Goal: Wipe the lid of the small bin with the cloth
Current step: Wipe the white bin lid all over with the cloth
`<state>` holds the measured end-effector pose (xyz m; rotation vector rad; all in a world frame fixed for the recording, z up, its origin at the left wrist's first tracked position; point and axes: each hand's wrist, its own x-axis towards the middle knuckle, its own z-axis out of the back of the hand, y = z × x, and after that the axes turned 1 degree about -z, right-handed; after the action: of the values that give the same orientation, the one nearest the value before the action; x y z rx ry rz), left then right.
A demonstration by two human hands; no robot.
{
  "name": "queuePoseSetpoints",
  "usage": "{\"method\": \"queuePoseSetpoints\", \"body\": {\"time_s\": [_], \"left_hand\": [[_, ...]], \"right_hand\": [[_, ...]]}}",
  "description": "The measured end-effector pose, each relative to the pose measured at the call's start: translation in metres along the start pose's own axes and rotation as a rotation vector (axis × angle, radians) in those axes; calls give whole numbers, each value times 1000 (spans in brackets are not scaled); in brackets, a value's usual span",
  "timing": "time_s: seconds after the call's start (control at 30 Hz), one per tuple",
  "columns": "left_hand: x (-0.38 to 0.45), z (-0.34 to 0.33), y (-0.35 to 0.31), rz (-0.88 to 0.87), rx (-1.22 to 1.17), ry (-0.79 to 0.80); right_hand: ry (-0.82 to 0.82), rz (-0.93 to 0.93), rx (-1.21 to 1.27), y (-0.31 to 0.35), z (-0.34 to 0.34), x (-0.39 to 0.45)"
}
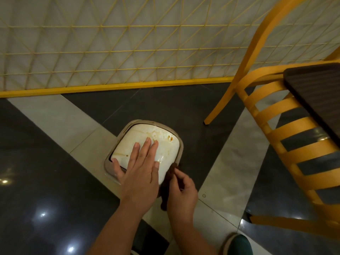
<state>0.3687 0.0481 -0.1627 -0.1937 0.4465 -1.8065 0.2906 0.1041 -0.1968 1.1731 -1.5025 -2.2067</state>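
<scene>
Two hands are at work over one small bin (179, 144) standing on the floor (55, 181). The left hand (140, 173) lies flat on the bin's white lid (165, 144), fingers straight and spread, thumb reaching out over the near left corner of the rim. Beyond its fingertips the lid carries brownish stains (170, 138), a smear and a few darker spots toward the far right corner, plus a thin streak off to the left of the fingers. The right hand (182, 192) sits just beside the left one, at the lid's near right edge, its fingers curled and pinching one dark brown cloth (168, 181); the cloth hangs bunched between the two hands and touches the edge of the lid. To the right of the right hand stands one yellow slatted chair (287, 144), with the corner of one dark counter (316, 92) above its seat. Past the bin, beyond both hands, runs one yellow lattice fence (110, 52). One shoe (239, 244) shows below the right wrist.
</scene>
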Motion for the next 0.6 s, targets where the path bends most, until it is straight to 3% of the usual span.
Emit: {"method": "queuePoseSetpoints", "body": {"time_s": [0.13, 0.3, 0.43, 0.6], "left_hand": [[1, 1, -1, 4, -12, 2], [1, -1, -1, 4, -12, 3], [2, -2, 0, -2, -1, -2], [2, -1, -1, 0, 2, -4]], "right_hand": [[16, 195, -18, 27, 2, 0], [-59, 129, -163, 35, -4, 56], [-11, 198, -329, 3, 6, 29], [32, 205, -317, -11, 9, 5]]}}
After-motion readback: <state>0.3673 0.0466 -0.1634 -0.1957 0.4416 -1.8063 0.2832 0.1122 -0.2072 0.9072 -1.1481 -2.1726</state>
